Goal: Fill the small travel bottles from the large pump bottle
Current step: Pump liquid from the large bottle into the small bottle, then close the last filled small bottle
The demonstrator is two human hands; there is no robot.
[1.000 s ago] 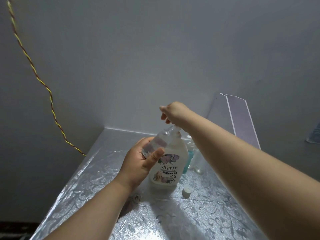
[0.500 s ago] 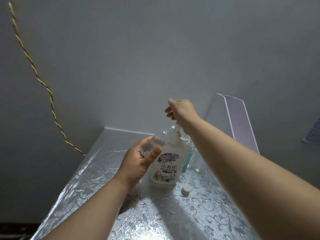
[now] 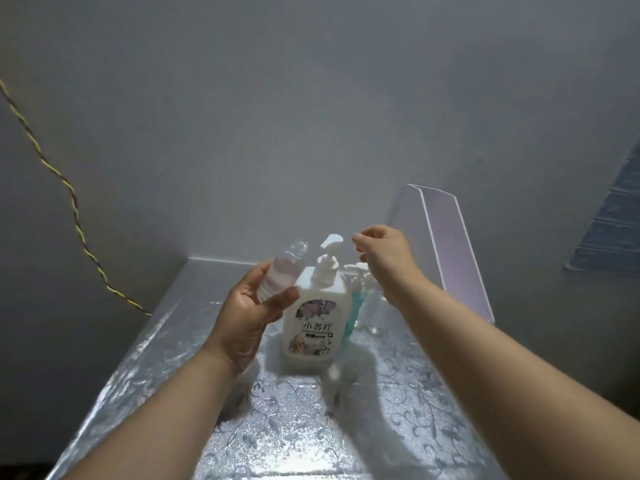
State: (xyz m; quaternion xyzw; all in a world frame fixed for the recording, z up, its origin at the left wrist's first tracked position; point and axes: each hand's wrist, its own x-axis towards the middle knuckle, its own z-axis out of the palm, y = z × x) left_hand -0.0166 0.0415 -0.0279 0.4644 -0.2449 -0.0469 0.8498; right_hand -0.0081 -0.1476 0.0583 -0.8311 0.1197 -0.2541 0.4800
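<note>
Right hand lifted off pump bottle, spare bottles behind

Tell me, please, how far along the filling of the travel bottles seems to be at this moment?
Done: the small clear bottle is uncapped and seems to hold some pale liquid. In hand: the left hand holds it tilted beside the large pump bottle; the right hand is just off the pump head, not pressing. Left: topping up, recapping with the loose cap, and the other small bottles behind, whose fill I cannot tell.
</note>
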